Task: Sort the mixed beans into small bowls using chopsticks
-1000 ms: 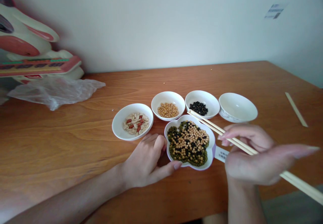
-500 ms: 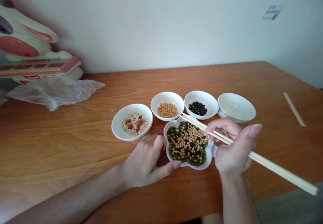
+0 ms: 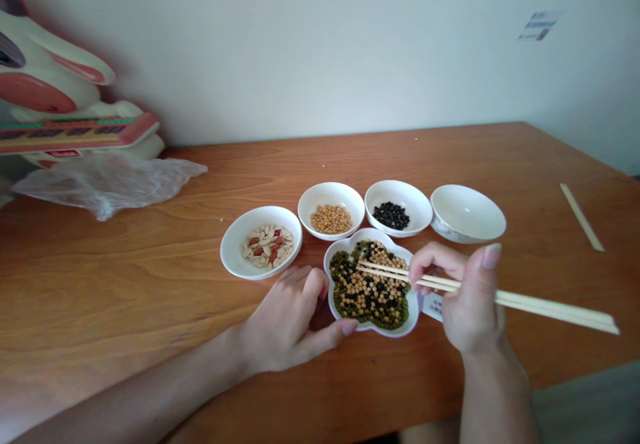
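Note:
A pair of pale wooden chopsticks (image 3: 545, 305) is held in my right hand (image 3: 465, 291), with the tips over the mixed beans in a flower-shaped dish (image 3: 415, 317). Soybeans (image 3: 373, 287), black beans and small green beans are mixed in this white, lilac-edged dish. My left hand (image 3: 290, 317) grips the dish's left side, fingers curled against it and thumb along the near rim. Behind the dish are a white bowl (image 3: 306, 205) of soybeans and another white bowl (image 3: 423, 208) of black beans. Whether the chopstick tips pinch a bean is too small to tell.
A bowl (image 3: 230, 247) of peanuts stands left of the dish; a white bowl (image 3: 470, 214) with nothing visible inside stands right. A pale strip (image 3: 581, 217) lies far right. A plastic bag (image 3: 115, 181) and toy keyboard (image 3: 75, 134) occupy the back left.
My right hand has moved slightly right and down. The chopstick tips have come from beside the soybean bowl's rim to over the beans in the dish. My left hand has stayed put.

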`<state>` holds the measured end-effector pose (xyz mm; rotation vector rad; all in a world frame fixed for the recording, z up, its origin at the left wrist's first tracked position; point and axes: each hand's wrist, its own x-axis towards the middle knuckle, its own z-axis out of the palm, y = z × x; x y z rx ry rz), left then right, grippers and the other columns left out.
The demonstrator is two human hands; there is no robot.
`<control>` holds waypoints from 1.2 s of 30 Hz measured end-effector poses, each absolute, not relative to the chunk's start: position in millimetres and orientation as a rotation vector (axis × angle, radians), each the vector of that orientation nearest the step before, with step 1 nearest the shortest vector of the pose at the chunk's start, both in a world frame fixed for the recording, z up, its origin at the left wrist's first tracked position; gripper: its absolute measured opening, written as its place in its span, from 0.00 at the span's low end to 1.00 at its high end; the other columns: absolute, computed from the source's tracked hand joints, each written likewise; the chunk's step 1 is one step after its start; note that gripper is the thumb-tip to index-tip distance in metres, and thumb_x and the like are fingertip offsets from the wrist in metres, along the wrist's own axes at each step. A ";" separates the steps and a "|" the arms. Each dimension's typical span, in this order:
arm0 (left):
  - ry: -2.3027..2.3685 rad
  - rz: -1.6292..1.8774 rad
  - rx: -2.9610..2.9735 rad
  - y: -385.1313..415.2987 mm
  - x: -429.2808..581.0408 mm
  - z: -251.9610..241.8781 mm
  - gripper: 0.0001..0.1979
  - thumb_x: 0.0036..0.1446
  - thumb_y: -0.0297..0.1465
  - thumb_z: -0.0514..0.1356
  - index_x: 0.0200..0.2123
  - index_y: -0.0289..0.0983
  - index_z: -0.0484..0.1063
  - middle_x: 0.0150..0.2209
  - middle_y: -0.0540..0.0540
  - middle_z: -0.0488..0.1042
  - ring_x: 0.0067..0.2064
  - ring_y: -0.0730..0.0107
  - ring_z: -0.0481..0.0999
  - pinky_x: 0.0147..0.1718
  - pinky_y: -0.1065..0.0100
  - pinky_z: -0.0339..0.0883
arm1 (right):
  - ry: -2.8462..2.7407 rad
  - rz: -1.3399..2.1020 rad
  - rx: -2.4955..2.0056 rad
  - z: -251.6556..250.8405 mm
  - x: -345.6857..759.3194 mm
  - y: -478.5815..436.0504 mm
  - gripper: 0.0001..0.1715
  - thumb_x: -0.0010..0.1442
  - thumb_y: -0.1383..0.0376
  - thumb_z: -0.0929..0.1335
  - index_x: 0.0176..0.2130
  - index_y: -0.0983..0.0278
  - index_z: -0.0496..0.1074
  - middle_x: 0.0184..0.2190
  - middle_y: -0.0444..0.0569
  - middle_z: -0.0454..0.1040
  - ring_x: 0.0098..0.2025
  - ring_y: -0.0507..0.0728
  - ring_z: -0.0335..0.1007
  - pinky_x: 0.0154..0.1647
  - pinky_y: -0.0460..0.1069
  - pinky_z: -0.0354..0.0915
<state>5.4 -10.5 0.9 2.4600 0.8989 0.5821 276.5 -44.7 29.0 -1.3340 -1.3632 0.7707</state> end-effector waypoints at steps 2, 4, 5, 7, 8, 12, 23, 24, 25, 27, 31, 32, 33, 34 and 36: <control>0.907 0.575 2.448 -10.8 5.7 2.0 0.17 0.70 0.47 0.62 0.42 0.42 0.62 0.36 0.46 0.76 0.34 0.61 0.76 0.32 0.61 0.70 | -1.368 0.791 -1.340 27.9 275.2 -44.5 0.55 0.69 0.29 0.45 0.23 0.61 0.73 0.17 0.48 0.68 0.21 0.54 0.66 0.20 0.49 0.60; 0.911 0.577 2.440 -10.8 5.9 2.8 0.17 0.70 0.47 0.62 0.42 0.42 0.63 0.35 0.46 0.76 0.34 0.61 0.76 0.31 0.61 0.70 | -1.383 0.774 -1.346 27.5 274.8 -44.6 0.55 0.70 0.29 0.45 0.23 0.61 0.73 0.18 0.48 0.69 0.21 0.54 0.66 0.21 0.49 0.60; 0.913 0.579 2.437 -10.7 5.9 3.0 0.17 0.69 0.47 0.62 0.42 0.42 0.63 0.35 0.46 0.76 0.34 0.61 0.76 0.31 0.61 0.70 | -1.388 0.762 -1.350 27.5 274.9 -44.8 0.55 0.70 0.30 0.44 0.23 0.61 0.73 0.18 0.48 0.69 0.21 0.54 0.66 0.21 0.50 0.60; 0.910 0.582 2.434 -10.4 6.0 3.0 0.17 0.69 0.47 0.63 0.42 0.42 0.63 0.35 0.46 0.76 0.34 0.61 0.76 0.31 0.61 0.69 | -1.384 0.746 -1.353 27.7 275.3 -45.4 0.54 0.71 0.31 0.45 0.23 0.61 0.73 0.18 0.48 0.69 0.21 0.54 0.65 0.21 0.50 0.59; 0.907 0.584 2.432 -10.2 6.0 2.9 0.17 0.69 0.47 0.63 0.42 0.42 0.63 0.35 0.47 0.76 0.33 0.61 0.76 0.31 0.61 0.69 | -1.376 0.743 -1.351 27.7 275.5 -45.6 0.54 0.72 0.31 0.45 0.23 0.61 0.73 0.18 0.48 0.69 0.21 0.54 0.65 0.21 0.50 0.59; 0.902 0.593 2.430 -9.7 5.8 2.7 0.17 0.69 0.47 0.63 0.42 0.42 0.63 0.35 0.47 0.76 0.33 0.62 0.76 0.31 0.62 0.69 | -1.360 0.748 -1.346 27.7 275.4 -45.5 0.53 0.72 0.31 0.46 0.23 0.61 0.74 0.18 0.48 0.69 0.21 0.54 0.65 0.21 0.50 0.59; 0.899 0.597 2.453 -9.9 6.0 2.9 0.16 0.69 0.46 0.63 0.42 0.41 0.63 0.35 0.47 0.76 0.33 0.62 0.76 0.31 0.62 0.69 | -1.378 0.648 -1.365 31.0 270.8 -44.2 0.53 0.73 0.33 0.46 0.22 0.61 0.73 0.17 0.48 0.69 0.19 0.53 0.64 0.19 0.48 0.58; 0.901 0.600 2.451 -9.8 6.3 2.8 0.16 0.69 0.46 0.63 0.42 0.41 0.64 0.35 0.47 0.76 0.33 0.62 0.76 0.31 0.62 0.69 | -1.374 0.641 -1.365 31.5 270.5 -44.4 0.53 0.73 0.33 0.46 0.22 0.61 0.73 0.17 0.48 0.70 0.19 0.53 0.64 0.19 0.48 0.58; 0.902 0.602 2.450 -9.8 6.4 2.8 0.16 0.69 0.46 0.63 0.43 0.41 0.64 0.35 0.47 0.76 0.33 0.62 0.76 0.31 0.62 0.69 | -1.369 0.634 -1.364 32.0 270.4 -44.7 0.54 0.73 0.33 0.46 0.22 0.61 0.74 0.17 0.48 0.70 0.19 0.53 0.64 0.19 0.48 0.59; 0.902 0.609 2.447 -9.8 6.5 2.6 0.16 0.69 0.46 0.63 0.42 0.42 0.63 0.35 0.47 0.76 0.33 0.62 0.76 0.31 0.62 0.68 | -1.350 0.620 -1.366 32.8 270.8 -45.1 0.54 0.72 0.32 0.47 0.21 0.61 0.75 0.16 0.49 0.70 0.19 0.54 0.65 0.19 0.49 0.59; 0.904 0.589 2.435 -10.2 5.7 2.8 0.17 0.69 0.47 0.63 0.41 0.41 0.63 0.35 0.47 0.75 0.33 0.60 0.76 0.31 0.61 0.69 | -1.249 0.591 -1.354 32.5 272.7 -44.7 0.57 0.68 0.27 0.47 0.21 0.61 0.76 0.16 0.51 0.71 0.19 0.56 0.69 0.18 0.50 0.62; 0.907 0.579 2.434 -10.3 5.5 3.1 0.18 0.69 0.48 0.62 0.41 0.41 0.63 0.35 0.46 0.75 0.33 0.60 0.76 0.32 0.60 0.69 | -1.223 0.575 -1.337 32.1 272.5 -44.3 0.58 0.66 0.26 0.47 0.20 0.61 0.76 0.17 0.52 0.72 0.19 0.57 0.70 0.18 0.51 0.63; 0.909 0.572 2.433 -10.3 5.4 3.4 0.18 0.70 0.48 0.62 0.41 0.41 0.63 0.35 0.46 0.75 0.33 0.60 0.76 0.32 0.60 0.70 | -1.198 0.549 -1.314 31.6 271.6 -44.0 0.58 0.66 0.25 0.47 0.20 0.61 0.76 0.18 0.53 0.73 0.20 0.58 0.71 0.18 0.51 0.64; 0.910 0.567 2.432 -10.3 5.4 3.6 0.18 0.70 0.48 0.62 0.42 0.41 0.63 0.35 0.46 0.75 0.34 0.60 0.76 0.32 0.59 0.70 | -1.178 0.519 -1.286 31.2 269.8 -43.7 0.57 0.65 0.25 0.48 0.20 0.61 0.76 0.18 0.53 0.74 0.21 0.59 0.72 0.19 0.52 0.65; 0.914 0.561 2.430 -9.9 5.6 3.8 0.18 0.70 0.49 0.62 0.41 0.41 0.63 0.35 0.46 0.75 0.34 0.59 0.75 0.33 0.59 0.70 | -1.129 0.455 -1.226 30.6 263.0 -43.4 0.55 0.66 0.26 0.50 0.21 0.60 0.77 0.19 0.53 0.75 0.23 0.59 0.73 0.21 0.52 0.65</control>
